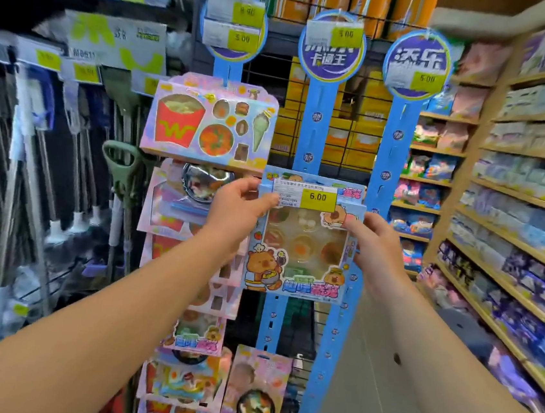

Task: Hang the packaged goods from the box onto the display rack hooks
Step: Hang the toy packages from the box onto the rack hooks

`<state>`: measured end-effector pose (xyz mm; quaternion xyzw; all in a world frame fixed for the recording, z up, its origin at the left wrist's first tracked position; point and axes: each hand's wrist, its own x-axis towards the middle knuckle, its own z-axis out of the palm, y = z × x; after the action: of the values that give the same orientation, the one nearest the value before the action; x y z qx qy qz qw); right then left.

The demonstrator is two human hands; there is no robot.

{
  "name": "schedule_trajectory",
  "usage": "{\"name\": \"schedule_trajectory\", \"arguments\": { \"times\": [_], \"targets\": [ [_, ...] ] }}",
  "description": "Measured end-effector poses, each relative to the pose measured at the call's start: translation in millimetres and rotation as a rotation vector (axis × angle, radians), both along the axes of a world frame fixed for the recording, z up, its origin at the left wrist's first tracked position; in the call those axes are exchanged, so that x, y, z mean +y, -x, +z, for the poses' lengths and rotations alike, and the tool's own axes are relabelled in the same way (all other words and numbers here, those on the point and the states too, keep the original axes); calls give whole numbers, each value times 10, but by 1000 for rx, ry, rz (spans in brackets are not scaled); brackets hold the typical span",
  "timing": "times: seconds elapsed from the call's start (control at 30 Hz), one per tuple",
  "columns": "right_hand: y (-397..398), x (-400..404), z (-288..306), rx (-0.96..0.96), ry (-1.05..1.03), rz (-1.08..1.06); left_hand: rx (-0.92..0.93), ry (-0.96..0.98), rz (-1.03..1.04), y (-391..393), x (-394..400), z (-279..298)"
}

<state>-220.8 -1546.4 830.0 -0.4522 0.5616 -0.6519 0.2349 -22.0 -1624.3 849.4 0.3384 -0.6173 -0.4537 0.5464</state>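
against the middle strip (315,133) of the blue display rack, a blue pack (304,240) is held up flat, facing the camera. left hand (235,212) grips its upper left edge, thumb over the front by the white label; right hand (373,242) pinches its right edge, thumb on the front. the pack has a yellow 6.00 tag (318,196) at the top, a clear window with round items, and cartoon bears around it. whether its top is on a hook cannot be told. on the left strip (227,67) hangs a pink pack (209,122) with a red fries carton, with more packs stacked below it. lower on the middle strip hangs another pink pack (256,393). the right strip (393,145) is bare. shelves (517,198) of goods line the right.
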Motion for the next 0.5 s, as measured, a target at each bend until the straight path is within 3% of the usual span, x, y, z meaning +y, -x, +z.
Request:
{"name": "schedule_trajectory", "arguments": {
  "times": [0.2,0.5],
  "targets": [
    [84,-128,425,-55,152,-34,-106,247,113,81,-19,562],
    [167,-445,941,94,246,-107,-168,313,159,153,-366,1174]
  ]
}}
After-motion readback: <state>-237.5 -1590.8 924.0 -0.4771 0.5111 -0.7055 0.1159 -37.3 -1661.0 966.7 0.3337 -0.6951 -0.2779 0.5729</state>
